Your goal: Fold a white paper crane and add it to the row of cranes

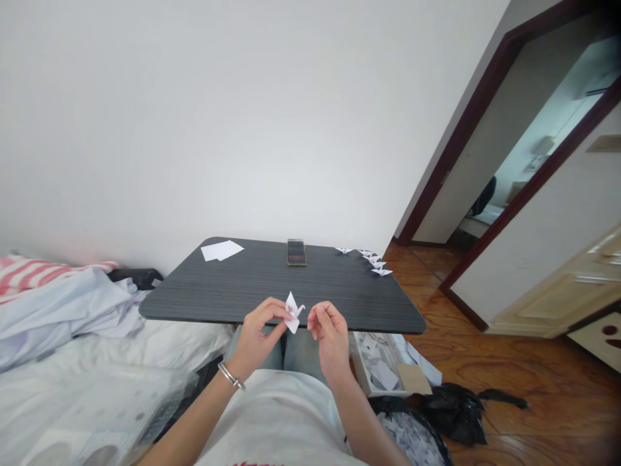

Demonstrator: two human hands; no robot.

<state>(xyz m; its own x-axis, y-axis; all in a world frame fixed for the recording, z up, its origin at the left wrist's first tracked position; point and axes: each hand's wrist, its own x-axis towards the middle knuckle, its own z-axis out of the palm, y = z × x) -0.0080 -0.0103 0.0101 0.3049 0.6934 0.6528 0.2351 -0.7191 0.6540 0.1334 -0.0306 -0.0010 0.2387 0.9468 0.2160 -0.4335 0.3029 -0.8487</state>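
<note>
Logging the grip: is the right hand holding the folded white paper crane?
No, the left hand pinches the crane, and a visible gap separates the right hand from it.

White wall (pixel 242 116) behind dark-grey table (pixel 252 285); brown wood floor (pixel 466 356); dark-red door frame (pixel 468 133) at right, pale room (pixel 538 142) beyond.

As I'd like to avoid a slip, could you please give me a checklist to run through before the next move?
1. Left grip pinching the paper crane: ok.
2. Right grip apart from that crane: ok, a gap shows.
3. Right grip free of anything: cannot tell, its fingers are curled.
4. White sheets away from both hands: ok, at the far left of the table.
5. Other cranes apart from the hands: ok, at the table's right.
6. Fold edges crisp: cannot tell, too small.
</note>
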